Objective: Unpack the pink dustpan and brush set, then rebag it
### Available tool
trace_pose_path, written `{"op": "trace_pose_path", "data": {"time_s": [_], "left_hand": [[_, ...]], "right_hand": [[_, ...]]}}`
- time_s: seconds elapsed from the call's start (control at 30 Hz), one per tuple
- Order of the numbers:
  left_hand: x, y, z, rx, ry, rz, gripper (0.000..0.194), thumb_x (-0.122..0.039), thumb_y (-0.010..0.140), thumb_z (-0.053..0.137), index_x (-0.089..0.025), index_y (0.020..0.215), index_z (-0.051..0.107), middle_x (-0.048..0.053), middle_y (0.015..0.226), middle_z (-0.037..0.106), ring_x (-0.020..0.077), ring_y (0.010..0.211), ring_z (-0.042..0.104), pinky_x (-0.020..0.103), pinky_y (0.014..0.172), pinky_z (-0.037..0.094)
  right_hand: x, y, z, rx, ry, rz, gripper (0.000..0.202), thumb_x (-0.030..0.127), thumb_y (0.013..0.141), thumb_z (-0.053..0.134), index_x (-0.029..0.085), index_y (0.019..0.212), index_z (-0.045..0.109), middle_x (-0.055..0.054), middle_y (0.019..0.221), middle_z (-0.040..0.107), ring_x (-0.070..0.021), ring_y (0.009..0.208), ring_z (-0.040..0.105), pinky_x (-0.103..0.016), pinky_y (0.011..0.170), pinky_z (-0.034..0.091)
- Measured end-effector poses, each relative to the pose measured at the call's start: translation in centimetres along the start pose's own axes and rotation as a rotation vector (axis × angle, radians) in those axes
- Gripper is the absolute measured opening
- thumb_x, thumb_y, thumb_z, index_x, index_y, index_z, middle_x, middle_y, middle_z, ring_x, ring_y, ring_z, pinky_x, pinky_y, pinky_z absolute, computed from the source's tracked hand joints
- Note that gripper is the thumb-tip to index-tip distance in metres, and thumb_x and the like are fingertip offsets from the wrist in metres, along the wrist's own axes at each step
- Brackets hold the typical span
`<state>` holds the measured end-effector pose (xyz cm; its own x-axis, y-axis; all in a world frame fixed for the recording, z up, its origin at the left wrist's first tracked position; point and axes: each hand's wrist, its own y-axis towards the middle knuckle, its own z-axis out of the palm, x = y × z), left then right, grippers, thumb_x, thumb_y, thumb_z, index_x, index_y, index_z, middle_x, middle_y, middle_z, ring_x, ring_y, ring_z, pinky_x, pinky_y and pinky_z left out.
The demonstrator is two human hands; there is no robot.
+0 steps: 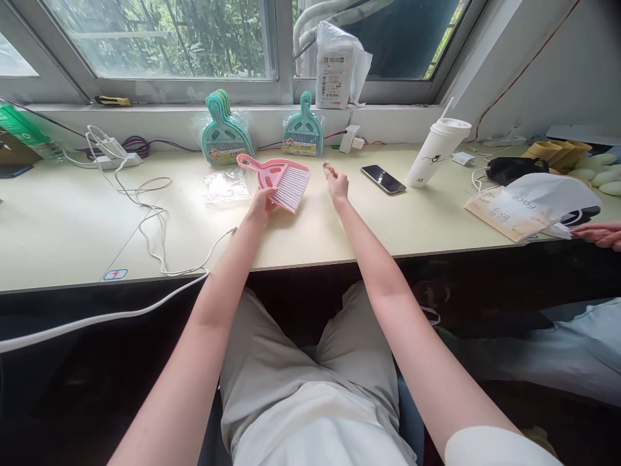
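Note:
My left hand (263, 202) is closed on a pink dustpan (268, 171), gripping its near left side just above the table. A small brush with pale bristles (292, 186) lies in the dustpan, bristles toward the right. To the right of it, my right hand (337, 186) is raised with fingers pinched together; something tiny may be at the fingertips, too small to make out. Behind the dustpan stands a wrapped teal dustpan set (303, 126), and a stack of similar sets (226, 133) leans left of it. A crumpled clear plastic bag (226, 186) lies beside my left hand.
A phone (383, 179) and a white lidded cup with straw (436, 152) are to the right. Farther right lies a tissue pack (514, 210), near another person's hand (601, 235). A white cable (160, 243) crosses the table (310, 243) on the left, from a power strip (118, 162).

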<state>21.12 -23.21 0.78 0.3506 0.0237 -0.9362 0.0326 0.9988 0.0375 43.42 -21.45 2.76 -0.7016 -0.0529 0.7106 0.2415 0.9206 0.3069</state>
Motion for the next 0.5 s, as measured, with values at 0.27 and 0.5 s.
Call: {"op": "trace_pose_path", "data": {"time_s": [0.27, 0.5], "left_hand": [[-0.3, 0.2, 0.2, 0.093, -0.141, 0.043, 0.041, -0.036, 0.078, 0.074, -0.016, 0.112, 0.062, 0.007, 0.099, 0.072, 0.0194, 0.093, 0.07, 0.028, 0.082, 0.056], [0.1, 0.6, -0.3, 0.052, -0.155, 0.03, 0.038, -0.005, 0.064, 0.068, -0.015, 0.101, 0.067, 0.001, 0.08, 0.071, 0.0153, 0.08, 0.07, 0.025, 0.079, 0.057]], "right_hand": [[4.5, -4.0, 3.8, 0.342, -0.031, -0.504, 0.057, 0.059, 0.1, 0.031, 0.031, 0.15, 0.039, -0.006, 0.16, 0.034, -0.0348, 0.152, 0.014, -0.076, 0.11, -0.002], [3.4, -4.0, 4.7, 0.394, -0.011, -0.517, 0.049, 0.048, 0.103, 0.025, 0.04, 0.148, 0.041, 0.003, 0.164, 0.024, -0.0333, 0.154, -0.002, -0.077, 0.107, -0.014]]}}
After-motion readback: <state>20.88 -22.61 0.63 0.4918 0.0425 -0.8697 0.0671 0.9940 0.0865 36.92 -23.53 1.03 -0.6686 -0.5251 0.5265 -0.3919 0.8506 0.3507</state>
